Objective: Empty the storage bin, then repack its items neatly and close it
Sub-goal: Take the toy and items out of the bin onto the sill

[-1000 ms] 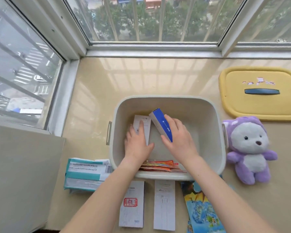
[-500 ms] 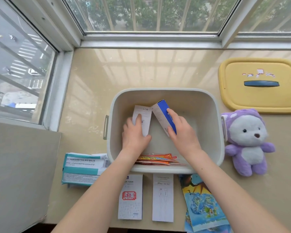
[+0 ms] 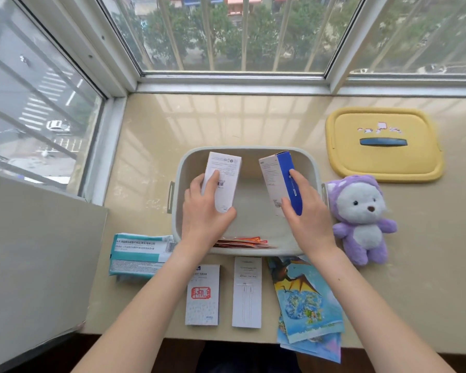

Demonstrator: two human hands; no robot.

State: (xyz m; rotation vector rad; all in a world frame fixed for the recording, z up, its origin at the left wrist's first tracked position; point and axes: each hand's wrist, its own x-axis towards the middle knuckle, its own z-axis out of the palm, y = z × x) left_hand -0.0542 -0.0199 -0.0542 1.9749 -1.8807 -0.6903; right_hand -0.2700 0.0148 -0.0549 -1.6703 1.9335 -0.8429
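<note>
Big beige bench (image 3: pixel 226 125) under the window, and on it the grey bin (image 3: pixel 249 200), open, both hands working above it. Left hand (image 3: pixel 203 211) has a firm grip on a white box (image 3: pixel 222 181), thumb across its printed face, fingers behind, box standing nearly upright over the bin's left side. Right hand (image 3: pixel 306 211) is clenched on a blue box (image 3: pixel 281 181), tilted, top leaning left, over the bin's right side. The two boxes are well apart, with bare bin floor showing between them. Below the left grip, flat orange packets (image 3: pixel 242 242) lie against the bin's near wall. Off to the right of the right grip, the yellow lid (image 3: pixel 382 157) lies flat on the bench, and nearer, just beside the bin, a purple plush (image 3: pixel 361 219). Left of the left forearm, a teal pack (image 3: pixel 140 254). Between the forearms, two slim white cartons (image 3: pixel 202 294) lie side by side; under the right forearm, a picture book (image 3: pixel 307 300) overhangs the bench edge.
</note>
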